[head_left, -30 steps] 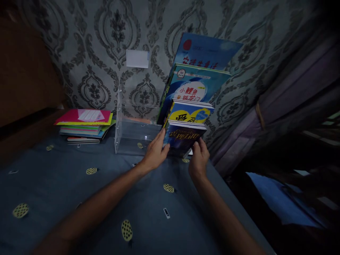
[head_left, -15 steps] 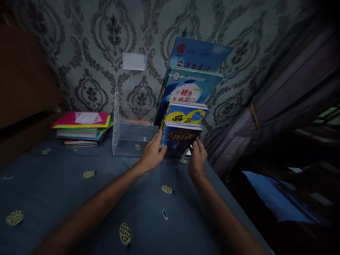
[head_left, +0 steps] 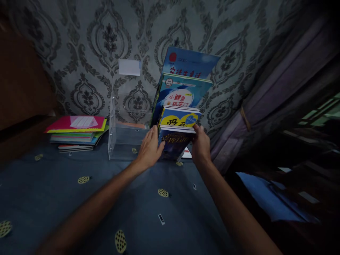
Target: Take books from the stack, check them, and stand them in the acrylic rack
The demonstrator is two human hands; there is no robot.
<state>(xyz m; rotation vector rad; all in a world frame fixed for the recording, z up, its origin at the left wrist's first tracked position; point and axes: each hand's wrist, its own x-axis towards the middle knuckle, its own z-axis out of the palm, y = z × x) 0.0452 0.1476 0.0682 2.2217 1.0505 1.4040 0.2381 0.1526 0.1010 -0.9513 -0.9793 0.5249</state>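
Note:
A row of upright books leans against the patterned wall at the right end of a clear acrylic book stand. The front one is a dark blue book; behind it stand a yellow-and-blue book, a light blue book and a tall blue book. My left hand presses flat on the left edge of the dark blue book. My right hand grips the right edge of the front books, fingers up at the yellow-and-blue one.
A flat stack of books with a pink cover on top lies to the left of the stand. The table wears a dark blue cloth with yellow dots. A curtain hangs at the right, past the table's edge.
My right hand has moved up from the lower right corner of the dark blue book to the right edge of the front books. My left hand stayed on the left edge.

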